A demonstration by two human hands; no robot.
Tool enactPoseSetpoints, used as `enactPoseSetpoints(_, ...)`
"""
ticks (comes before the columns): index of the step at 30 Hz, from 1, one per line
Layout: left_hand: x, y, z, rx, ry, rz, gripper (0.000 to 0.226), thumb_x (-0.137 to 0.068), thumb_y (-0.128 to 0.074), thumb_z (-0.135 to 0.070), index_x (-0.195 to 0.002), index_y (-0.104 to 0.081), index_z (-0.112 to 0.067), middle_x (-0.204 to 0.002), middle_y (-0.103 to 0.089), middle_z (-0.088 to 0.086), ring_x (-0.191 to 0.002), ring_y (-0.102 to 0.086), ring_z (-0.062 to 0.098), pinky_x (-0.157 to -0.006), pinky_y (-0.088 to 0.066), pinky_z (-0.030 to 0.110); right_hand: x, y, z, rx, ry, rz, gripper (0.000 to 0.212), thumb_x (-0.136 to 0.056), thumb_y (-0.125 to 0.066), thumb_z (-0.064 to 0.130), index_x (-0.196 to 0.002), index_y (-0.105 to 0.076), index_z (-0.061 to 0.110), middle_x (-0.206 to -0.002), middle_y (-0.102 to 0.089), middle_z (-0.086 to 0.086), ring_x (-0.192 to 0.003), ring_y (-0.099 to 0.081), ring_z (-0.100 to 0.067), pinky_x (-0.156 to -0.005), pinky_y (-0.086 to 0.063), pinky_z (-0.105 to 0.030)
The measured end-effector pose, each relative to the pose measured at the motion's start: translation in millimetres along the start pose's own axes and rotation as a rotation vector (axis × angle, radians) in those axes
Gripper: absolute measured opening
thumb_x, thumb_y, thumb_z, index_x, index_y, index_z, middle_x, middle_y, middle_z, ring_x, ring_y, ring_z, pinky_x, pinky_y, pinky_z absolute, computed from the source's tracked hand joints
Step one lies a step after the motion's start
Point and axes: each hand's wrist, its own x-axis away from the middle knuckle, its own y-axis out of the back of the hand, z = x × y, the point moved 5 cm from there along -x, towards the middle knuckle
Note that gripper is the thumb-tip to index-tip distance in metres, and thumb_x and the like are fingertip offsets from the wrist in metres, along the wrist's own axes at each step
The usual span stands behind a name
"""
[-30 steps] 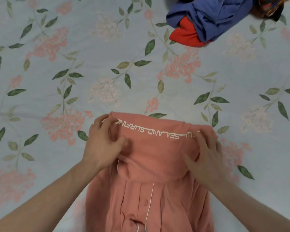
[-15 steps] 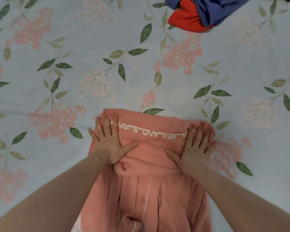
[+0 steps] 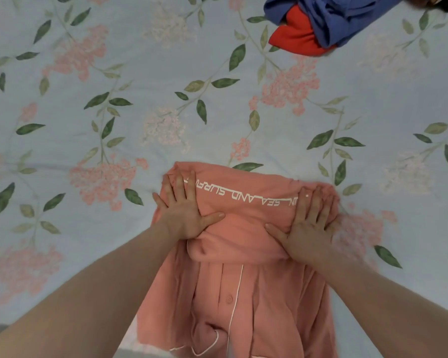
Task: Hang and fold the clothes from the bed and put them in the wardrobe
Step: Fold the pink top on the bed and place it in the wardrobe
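A pink shirt (image 3: pixel 243 254) lies on the bed (image 3: pixel 114 73), near the bottom middle of the view. Its top part is folded over, so a line of white letters (image 3: pixel 233 196) shows upside down across the fold. Below the fold you can see a button (image 3: pixel 229 298) and thin white trim (image 3: pixel 237 293) running down the front.

The left hand (image 3: pixel 184 215) lies flat on the left side of the fold. Its fingers (image 3: pixel 177 188) are straight and spread, and the thumb points toward the middle. It presses down on the cloth and does not grab it.

The right hand (image 3: pixel 305 228) lies flat on the right side of the fold. Its fingers (image 3: pixel 316 200) are straight too, close together, reaching to the shirt's far right edge. It also presses the cloth and holds nothing.

The bed has a pale blue sheet with pink flowers and green leaves.

Far from the shirt, at the top right, sits a pile of other clothes: a blue one (image 3: pixel 347 16) on top of a red one (image 3: pixel 295 37). They are bunched up, not folded.
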Motion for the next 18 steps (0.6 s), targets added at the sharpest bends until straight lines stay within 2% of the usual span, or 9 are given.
enactPoseSetpoints(2, 15.5, 9.0, -1.2, 0.151, -0.085, -0.073, 0.134, -0.062, -0.043, -0.101, -0.159, 0.023, -0.036, -0.17, 0.023, 0.0, -0.154, 0.026, 0.029, -0.121, 0.008, 0.064, 8.1, 12.8, -6.2, -0.084, 0.043, -0.09, 0.126, -0.073, -0.029, 0.099, -0.161, 0.024, 0.026, -0.172, 0.021, -0.008, -0.158, 0.021, -0.033, -0.122, 0.006, -0.066)
enactPoseSetpoints(4, 44.3, 17.2, 12.8, 0.28, -0.11, -0.188, 0.129, -0.066, -0.052, -0.094, -0.162, 0.012, -0.037, -0.171, 0.018, -0.006, -0.157, 0.018, 0.024, -0.124, 0.006, 0.054, 23.7, 19.9, -17.1, -0.238, 0.092, -0.168, 0.116, -0.081, -0.044, 0.086, -0.166, 0.009, 0.027, -0.174, 0.012, -0.004, -0.16, 0.009, -0.026, -0.128, -0.005, -0.059)
enactPoseSetpoints(7, 100.6, 4.8, 57.1, 0.366, 0.057, -0.263, 0.123, -0.072, -0.055, -0.088, -0.164, 0.001, -0.029, -0.173, 0.003, -0.001, -0.159, 0.003, 0.021, -0.127, -0.003, 0.047, 71.2, 7.7, -39.3, -0.365, 0.071, -0.167, 0.108, -0.088, -0.064, 0.066, -0.167, 0.003, 0.031, -0.173, 0.014, 0.012, -0.16, -0.004, -0.022, -0.125, -0.015, -0.048)
enactPoseSetpoints(9, 136.7, -13.5, 87.1, 0.411, 0.202, -0.246, 0.12, -0.075, -0.063, -0.078, -0.163, -0.011, -0.017, -0.17, -0.015, 0.007, -0.157, -0.011, 0.024, -0.127, -0.013, 0.046, 108.9, -9.7, -54.3, -0.355, -0.026, -0.141, 0.108, -0.087, -0.074, 0.054, -0.167, -0.008, 0.023, -0.175, -0.001, 0.001, -0.157, -0.016, -0.031, -0.123, -0.024, -0.053)
enactPoseSetpoints(11, 165.4, -32.2, 111.4, 0.49, 0.352, -0.225, 0.104, -0.075, -0.075, -0.067, -0.15, -0.038, -0.005, -0.151, -0.046, 0.019, -0.141, -0.041, 0.037, -0.118, -0.033, 0.052, 141.8, -29.0, -68.0, -0.394, -0.138, -0.153, 0.104, -0.083, -0.084, 0.039, -0.163, -0.023, 0.012, -0.163, -0.031, -0.018, -0.145, -0.035, -0.037, -0.116, -0.034, -0.056)
enactPoseSetpoints(13, 190.7, -50.5, 127.1, 0.64, 0.501, -0.179, 0.089, -0.066, -0.08, -0.065, -0.125, -0.057, -0.002, -0.115, -0.066, 0.02, -0.109, -0.064, 0.037, -0.091, -0.053, 0.048, 168.7, -42.9, -78.5, -0.575, -0.317, -0.104, 0.095, -0.079, -0.089, 0.028, -0.156, -0.037, 0.007, -0.141, -0.053, -0.024, -0.116, -0.057, -0.036, -0.104, -0.045, -0.053)
enactPoseSetpoints(15, 215.7, -69.4, 130.3, 0.833, 0.584, -0.056, 0.072, -0.063, -0.081, -0.07, -0.108, -0.066, -0.016, -0.096, -0.072, -0.004, -0.089, -0.069, 0.018, -0.072, -0.052, 0.031, 193.1, -53.1, -84.5, -0.749, -0.502, -0.017, 0.081, -0.078, -0.091, 0.028, -0.144, -0.047, 0.01, -0.124, -0.063, -0.018, -0.094, -0.062, -0.028, -0.088, -0.049, -0.043)
enactPoseSetpoints(16, 224.8, -77.7, 130.2, 0.892, 0.589, 0.02, 0.065, -0.065, -0.08, -0.072, -0.102, -0.067, -0.02, -0.094, -0.073, -0.011, -0.088, -0.069, 0.013, -0.07, -0.051, 0.028, 202.7, -57.6, -83.8, -0.78, -0.554, 0.04, 0.074, -0.078, -0.091, 0.032, -0.137, -0.049, 0.013, -0.115, -0.064, -0.012, -0.089, -0.061, -0.025, -0.084, -0.047, -0.039)
enactPoseSetpoints(18, 238.5, -93.5, 128.4, 0.965, 0.58, 0.147, 0.065, -0.067, -0.079, -0.073, -0.106, -0.071, -0.021, -0.1, -0.078, -0.01, -0.093, -0.074, 0.013, -0.075, -0.055, 0.031, 218.1, -66.9, -79.5, -0.785, -0.564, 0.174, 0.061, -0.08, -0.088, 0.038, -0.126, -0.054, 0.016, -0.102, -0.066, -0.002, -0.082, -0.062, -0.017, -0.083, -0.047, -0.036)
